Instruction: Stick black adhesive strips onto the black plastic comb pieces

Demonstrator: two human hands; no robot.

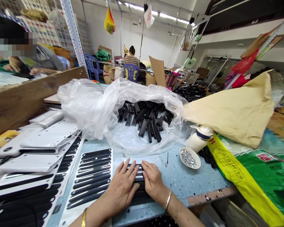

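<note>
On the light-blue tabletop, a row of glossy black strips (139, 177) lies between my two hands. My left hand (123, 184) rests flat with its fingers stretched and spread, the fingertips and thumb over the strips' left part. Pressed together, the fingers of my right hand (155, 181) bend against the strips' right end; its thumb is hidden. Left of my hands is a white sheet (94, 171) bearing a column of black glossy strips. Beyond them, an open clear plastic bag (90, 107) holds many black toothed plastic pieces (146, 119).
A white bowl of small shiny bits (190, 158) stands at the right beside a cream lidded cup (201, 138). A thin dark tool (167, 158) lies near the bowl. White sheets and packs (44, 135) pile up at left. Two other people sit farther off.
</note>
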